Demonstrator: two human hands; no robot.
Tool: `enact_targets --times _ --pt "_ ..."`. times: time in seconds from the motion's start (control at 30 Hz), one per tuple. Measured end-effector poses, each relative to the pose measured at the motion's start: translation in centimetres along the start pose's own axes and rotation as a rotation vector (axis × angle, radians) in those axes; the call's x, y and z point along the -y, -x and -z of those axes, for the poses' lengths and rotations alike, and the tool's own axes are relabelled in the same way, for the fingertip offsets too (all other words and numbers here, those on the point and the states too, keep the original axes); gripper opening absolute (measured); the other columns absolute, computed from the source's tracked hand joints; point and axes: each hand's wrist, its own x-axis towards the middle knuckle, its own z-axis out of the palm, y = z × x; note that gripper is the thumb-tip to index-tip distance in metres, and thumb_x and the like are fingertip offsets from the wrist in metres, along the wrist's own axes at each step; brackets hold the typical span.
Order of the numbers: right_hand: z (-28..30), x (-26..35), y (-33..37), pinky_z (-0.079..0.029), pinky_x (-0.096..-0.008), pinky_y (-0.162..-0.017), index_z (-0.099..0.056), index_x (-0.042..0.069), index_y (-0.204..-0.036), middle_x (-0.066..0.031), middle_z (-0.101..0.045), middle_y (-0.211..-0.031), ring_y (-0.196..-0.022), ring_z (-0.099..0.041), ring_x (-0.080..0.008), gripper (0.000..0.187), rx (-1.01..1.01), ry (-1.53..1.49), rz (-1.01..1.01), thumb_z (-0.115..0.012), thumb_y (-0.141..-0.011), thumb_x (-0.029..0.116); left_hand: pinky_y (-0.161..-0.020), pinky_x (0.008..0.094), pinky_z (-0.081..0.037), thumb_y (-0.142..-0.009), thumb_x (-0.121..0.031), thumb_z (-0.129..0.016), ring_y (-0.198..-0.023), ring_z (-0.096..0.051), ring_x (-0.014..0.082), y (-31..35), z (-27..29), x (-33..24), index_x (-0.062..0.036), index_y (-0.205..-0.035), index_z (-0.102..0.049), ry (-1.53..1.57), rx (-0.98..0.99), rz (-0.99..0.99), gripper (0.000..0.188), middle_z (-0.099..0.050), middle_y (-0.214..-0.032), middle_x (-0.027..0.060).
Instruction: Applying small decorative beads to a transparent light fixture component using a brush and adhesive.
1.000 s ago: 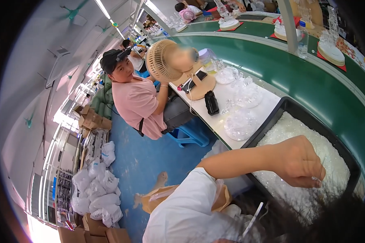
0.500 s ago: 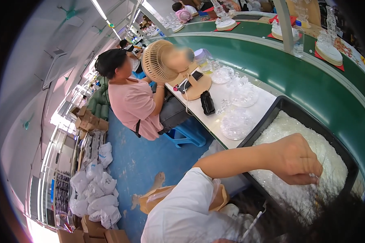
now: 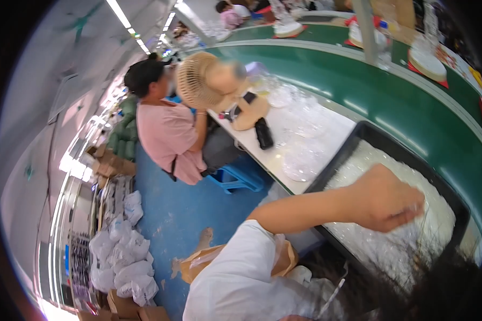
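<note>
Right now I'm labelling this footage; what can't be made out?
Head view:
Left hand: anything held, hidden by its curl and blur.
Right hand: unseen, outside the edge or behind hair.
Black tray, near corner: covered by hair.
Clear pieces on the table: blurred.

Bright ceiling tubes (image 3: pixel 118 13), slight blur

Matt black plastic tray (image 3: pixel 339 160), glittery clear pieces (image 3: pixel 438 214), glossy green belt (image 3: pixel 412 115)
</note>
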Motion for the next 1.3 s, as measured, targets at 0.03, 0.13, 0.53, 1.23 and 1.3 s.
enact_targets --times 0.03,0.13,0.53,1.23,1.3 --pt "-0.2 0.5 1.0 -0.052 -0.0388 -0.06 -0.063 -0.002 -0.085 -0.0191 -0.062 -0.082 -0.067 -0.061 -0.0325 0.018 0.0 0.07 -0.018 -0.073 -0.082 0.012 -0.042 0.0328 -0.038 -0.08 -0.011 -0.072 -0.047 -0.053 0.0229 -0.1 -0.5 -0.2 -0.0104 -0.087 -0.065 -0.091 -0.024 0.101 0.01 -0.059 -0.066 0.003" --pt "-1.9 -1.2 3.3 -0.051 -0.0284 -0.057 -0.053 0.004 -0.096 -0.0192 -0.06 -0.096 -0.079 -0.061 -0.0268 0.031 -0.244 0.054 -0.309 -0.065 -0.091 0.032 -0.046 0.0342 -0.044 -0.083 -0.012 -0.071 -0.048 -0.058 0.0231 -0.8 1.8 -0.5 -0.0123 -0.098 -0.068 -0.36 0.063 0.316 0.015 -0.067 -0.075 0.0045" --pt "-4.3 -0.6 -0.7 -0.05 -0.0278 -0.048 -0.053 0.002 -0.08 -0.0131 -0.056 -0.081 -0.054 -0.058 -0.0194 0.007 -0.032 0.15 -0.066 -0.059 -0.082 0.0 -0.041 0.0213 -0.033 -0.089 -0.014 -0.073 -0.042 -0.045 0.0068 -0.1 1.0 -0.8 -0.0061 -0.093 -0.071 -0.246 -0.115 0.416 0.01 -0.064 -0.064 0.0005" --pt "-4.1 -1.0 -0.9 -0.054 -0.0283 -0.054 -0.063 0.002 -0.077 -0.0128 -0.064 -0.078 -0.062 -0.066 -0.0211 0.019 0.063 0.143 -0.157 -0.063 -0.061 -0.007 -0.042 0.0205 -0.035 -0.087 -0.009 -0.074 -0.044 -0.049 0.0067 0.1 1.4 -1.2 -0.0017 -0.09 -0.071 -0.266 -0.097 0.376 0.009 -0.069 -0.072 0.0029" --pt "-3.9 -1.0 -1.0 -0.056 -0.0293 -0.052 -0.06 0.001 -0.077 -0.0149 -0.063 -0.079 -0.06 -0.066 -0.0221 0.016 0.107 0.16 -0.119 -0.059 -0.063 -0.008 -0.045 0.0176 -0.032 -0.091 -0.01 -0.07 -0.05 -0.047 0.0032 0.0 1.3 -1.4 0.0016 -0.094 -0.07 -0.257 -0.077 0.359 0.012 -0.066 -0.071 0.0011"
